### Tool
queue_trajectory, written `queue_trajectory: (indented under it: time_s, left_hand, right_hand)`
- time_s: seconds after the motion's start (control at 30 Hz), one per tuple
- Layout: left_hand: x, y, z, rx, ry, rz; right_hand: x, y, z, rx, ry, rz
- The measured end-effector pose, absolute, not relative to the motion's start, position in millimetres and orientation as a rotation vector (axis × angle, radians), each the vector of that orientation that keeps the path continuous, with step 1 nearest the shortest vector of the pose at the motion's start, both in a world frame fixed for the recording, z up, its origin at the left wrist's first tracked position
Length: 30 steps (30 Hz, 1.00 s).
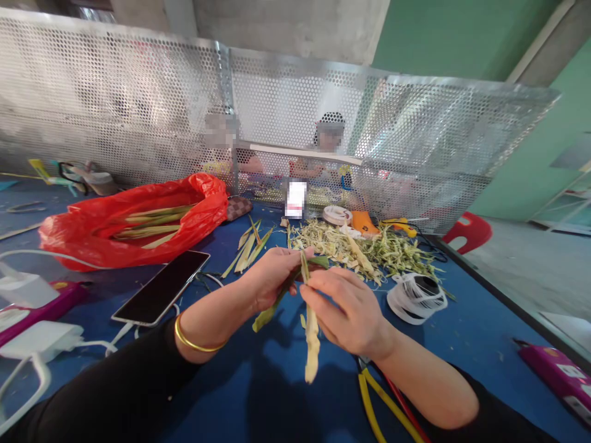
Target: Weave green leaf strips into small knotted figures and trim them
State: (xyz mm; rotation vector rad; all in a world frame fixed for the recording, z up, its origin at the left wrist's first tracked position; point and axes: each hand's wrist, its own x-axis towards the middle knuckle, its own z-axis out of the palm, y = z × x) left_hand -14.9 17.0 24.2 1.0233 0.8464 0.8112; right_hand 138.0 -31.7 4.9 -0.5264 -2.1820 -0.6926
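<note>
Your red bag point(92, 237) and phone point(161, 286) lie left. Your left hand point(270, 277) is closed around a green stalk point(264, 319) above the table point(462, 332). Your right hand point(344, 307) pinches the pale strip point(312, 344), which hangs down. Scraps point(369, 249) and tape point(418, 295) lie right.

A pale yellow-green leaf strip point(311, 338) stands out against a deep blue tabletop point(462, 332), flanked by a bright red plastic bag point(92, 227), a glossy black smartphone point(161, 288) and yellow-handled pliers point(378, 406). A gold bangle point(194, 341) gleams beside a black sleeve point(115, 394); behind, a silver screen point(115, 104) patterned with round perforations meets a green wall point(462, 37).
</note>
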Motion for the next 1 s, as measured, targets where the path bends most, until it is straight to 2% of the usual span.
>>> queue_trajectory:
  time_s: [0.1, 0.2, 0.47, 0.63, 0.7, 0.8, 0.9, 1.0]
  left_hand:
    - [-16.5, 18.9, 30.5, 0.918, 0.871, 0.822]
    - [-18.7, 23.7, 36.9, 0.777, 0.915, 0.788]
    - [-11.9, 20.9, 31.0, 0.691, 0.877, 0.855]
    - [-11.7, 20.2, 28.2, 0.804, 0.874, 0.968]
    - [-13.0, 21.3, 29.1, 0.857, 0.895, 0.985]
    - [-14.3, 21.8, 29.5, 0.941, 0.926, 0.958]
    - [-15.7, 20.9, 28.4, 1.043, 0.917, 0.874]
    - [-17.7, 18.2, 28.3, 1.132, 0.84, 0.709]
  right_hand:
    - [137.1, -23.8, -8.0, -0.472, -2.276, -1.024]
    - [137.3, -18.7, -14.0, -0.428, -2.326, -1.134]
    - [134.7, -25.8, -11.8, -0.595, -2.269, -0.841]
    - [139.1, -20.3, -4.4, -1.06, -1.955, -0.694]
    - [145.1, -17.3, 3.9, -1.262, -2.001, -0.447]
    - [157.1, -17.0, 21.7, -1.413, -2.065, 0.299]
    - [170.6, -20.0, 41.0, -1.277, -1.819, 1.103]
    - [182.6, -19.6, 52.7, -1.046, -1.483, 1.444]
